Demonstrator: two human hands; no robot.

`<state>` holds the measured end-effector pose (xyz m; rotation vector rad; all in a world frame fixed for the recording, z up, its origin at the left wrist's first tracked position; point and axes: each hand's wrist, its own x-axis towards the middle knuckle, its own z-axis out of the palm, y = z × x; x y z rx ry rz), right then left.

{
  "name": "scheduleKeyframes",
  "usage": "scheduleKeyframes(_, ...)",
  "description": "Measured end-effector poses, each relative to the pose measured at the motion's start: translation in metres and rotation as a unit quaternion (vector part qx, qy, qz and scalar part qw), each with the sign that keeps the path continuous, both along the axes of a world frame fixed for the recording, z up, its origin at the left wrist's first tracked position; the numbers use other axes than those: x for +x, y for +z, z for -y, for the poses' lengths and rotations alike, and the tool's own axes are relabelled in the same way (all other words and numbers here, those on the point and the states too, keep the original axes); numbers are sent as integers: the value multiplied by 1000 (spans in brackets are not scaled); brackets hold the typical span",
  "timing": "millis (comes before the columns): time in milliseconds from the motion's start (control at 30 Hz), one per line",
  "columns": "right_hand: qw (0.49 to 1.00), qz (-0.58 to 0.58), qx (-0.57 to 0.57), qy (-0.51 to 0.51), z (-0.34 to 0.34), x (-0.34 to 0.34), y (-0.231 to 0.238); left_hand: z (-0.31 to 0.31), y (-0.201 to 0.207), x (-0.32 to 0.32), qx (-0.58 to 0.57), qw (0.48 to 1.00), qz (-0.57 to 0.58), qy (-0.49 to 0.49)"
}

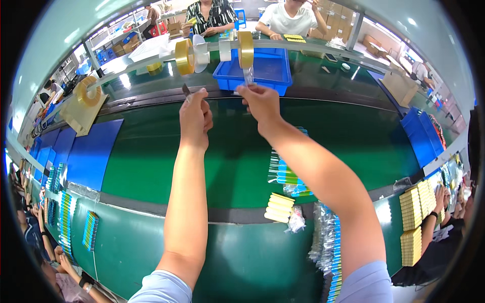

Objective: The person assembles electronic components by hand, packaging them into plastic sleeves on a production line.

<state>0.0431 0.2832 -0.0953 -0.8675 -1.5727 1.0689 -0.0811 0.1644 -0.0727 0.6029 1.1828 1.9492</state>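
Pinching a clear tape strip [248, 77] hanging from the roll [246, 49] on the rail, the right hand [261, 103] risks twisting it; the left hand [195, 115], fingers closed on a small blade [186, 90], could miss the cut.

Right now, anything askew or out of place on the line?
Nothing damaged or spilled. Only loose bits: a crumpled clear wrapper lies beside the yellow stack. Right hand pulls tape from its roll; left hand holds a small blade.

Yellowish clear tape roll [246, 48], blue bin [270, 70], green conveyor belt [151, 156], pale yellow stacked packs [279, 207], blue trays [93, 151]
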Motion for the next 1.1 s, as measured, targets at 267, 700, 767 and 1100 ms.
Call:
scheduleKeyframes(267,962,-56,-256,77,108,23,-28,22,-35,13,-189,962,-92,-174)
scheduleKeyframes(700,929,317,100,161,307,79,-22,190,-51,18,-181,900,-371,-137)
scheduleKeyframes(767,914,343,102,189,325,86,-22,220,-49,25,-205,883,-400,-138)
scheduleKeyframes(1100,853,388,273,215,309,71,-19,229,-105,-5,-153,917,-353,-105)
